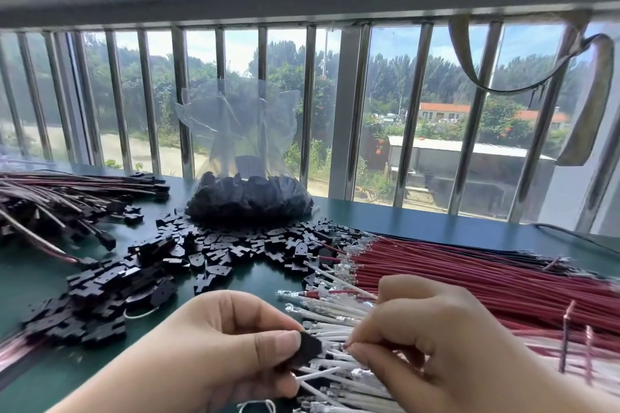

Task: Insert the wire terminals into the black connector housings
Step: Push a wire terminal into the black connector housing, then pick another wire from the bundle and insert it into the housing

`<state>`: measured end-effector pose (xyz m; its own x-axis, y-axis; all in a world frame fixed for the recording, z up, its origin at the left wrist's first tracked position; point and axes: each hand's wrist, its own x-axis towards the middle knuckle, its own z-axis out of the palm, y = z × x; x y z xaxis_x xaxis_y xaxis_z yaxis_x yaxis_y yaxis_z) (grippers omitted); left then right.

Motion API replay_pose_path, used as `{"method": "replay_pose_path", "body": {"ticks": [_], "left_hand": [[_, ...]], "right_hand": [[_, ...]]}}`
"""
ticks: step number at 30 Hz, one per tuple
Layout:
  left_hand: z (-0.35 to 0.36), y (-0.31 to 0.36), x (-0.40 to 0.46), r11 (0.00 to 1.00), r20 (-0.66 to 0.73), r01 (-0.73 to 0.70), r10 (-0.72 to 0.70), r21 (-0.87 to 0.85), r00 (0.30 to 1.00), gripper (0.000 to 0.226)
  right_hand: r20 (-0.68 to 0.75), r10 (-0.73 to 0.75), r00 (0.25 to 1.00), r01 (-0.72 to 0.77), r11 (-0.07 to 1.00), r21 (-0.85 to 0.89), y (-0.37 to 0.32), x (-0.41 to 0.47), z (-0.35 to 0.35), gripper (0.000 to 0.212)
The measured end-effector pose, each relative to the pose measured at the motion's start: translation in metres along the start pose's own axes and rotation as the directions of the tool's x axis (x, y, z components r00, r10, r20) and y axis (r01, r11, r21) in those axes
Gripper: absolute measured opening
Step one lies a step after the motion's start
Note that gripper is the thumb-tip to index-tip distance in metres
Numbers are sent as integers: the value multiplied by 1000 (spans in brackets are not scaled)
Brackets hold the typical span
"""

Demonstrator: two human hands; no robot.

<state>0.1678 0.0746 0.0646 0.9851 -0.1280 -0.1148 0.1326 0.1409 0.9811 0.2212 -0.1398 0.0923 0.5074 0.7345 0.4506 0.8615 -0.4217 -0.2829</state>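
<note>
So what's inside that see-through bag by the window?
The clear plastic bag holds a heap of small black plastic connector housings filling its bottom. Whatever lies deeper in the heap is covered by the outer pieces.

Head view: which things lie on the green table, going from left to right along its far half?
Finished wire assemblies → clear bag of black housings → red wires.
</note>
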Motion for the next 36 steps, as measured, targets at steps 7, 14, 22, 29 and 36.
{"method": "replay_pose_path", "body": {"ticks": [7, 14, 22, 29, 36], "left_hand": [[7, -2, 1, 997, 17, -5, 4, 72, 1000, 67], [9, -3, 4, 981, -3, -97, 99, 167, 995, 38], [6, 4, -2, 974, 9, -181, 181, 135, 983, 65], [4, 2, 0, 980, 37, -87, 82, 179, 996, 61], [6, -1, 4, 985, -73, -40, 53, 169, 996, 32]], "right_hand": [[73, 61, 995, -75, 973, 220, -9, 4, -2, 12], [-3, -16, 1000, 16, 988, 151, -8, 5, 7, 6], [18, 0, 1000, -5, 966, 257, -9, 5, -1, 9], [436, 110, 893, -279, 896, 346, 5, 17, -15, 16], [-85, 531, 843, -537, 838, -95, 115, 30, -18, 40]]}}
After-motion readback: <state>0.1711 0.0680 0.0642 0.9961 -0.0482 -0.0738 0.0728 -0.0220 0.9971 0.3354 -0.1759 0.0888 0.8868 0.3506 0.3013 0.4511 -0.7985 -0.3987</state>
